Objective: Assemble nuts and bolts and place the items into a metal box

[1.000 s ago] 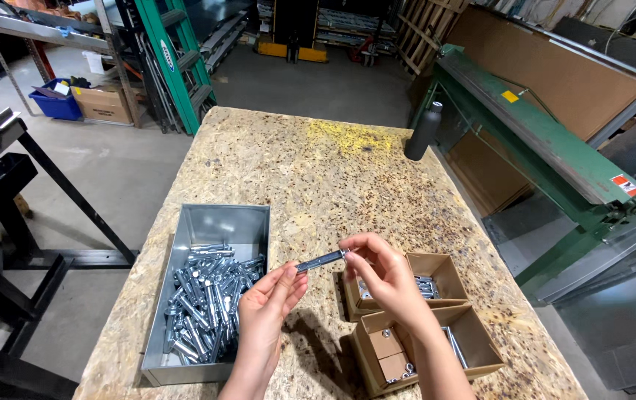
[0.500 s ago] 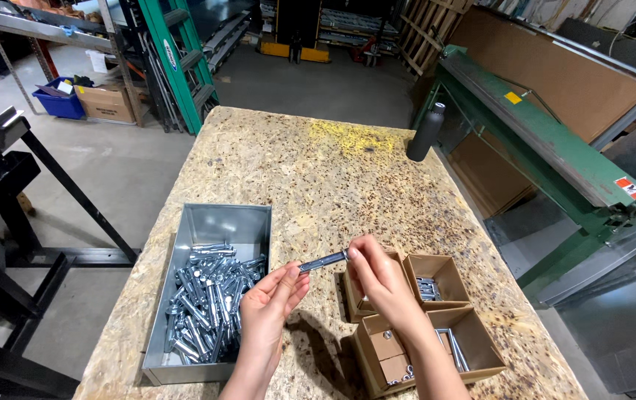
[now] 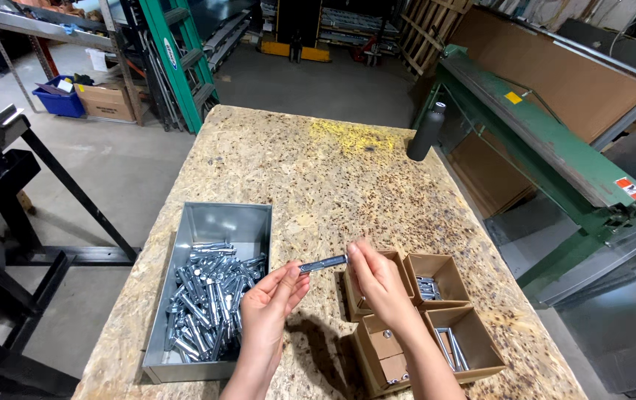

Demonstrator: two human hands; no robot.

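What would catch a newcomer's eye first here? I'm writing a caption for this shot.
Both hands, the left hand and right hand, hold one silver bolt between their fingertips above the chipboard table. To their left sits a grey metal bin heaped with similar bolts; to the right are small cardboard boxes.

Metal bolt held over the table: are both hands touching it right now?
Touching. The head view shows the left hand fingers pinching one end of the metal bolt and the right hand fingers gripping the other.
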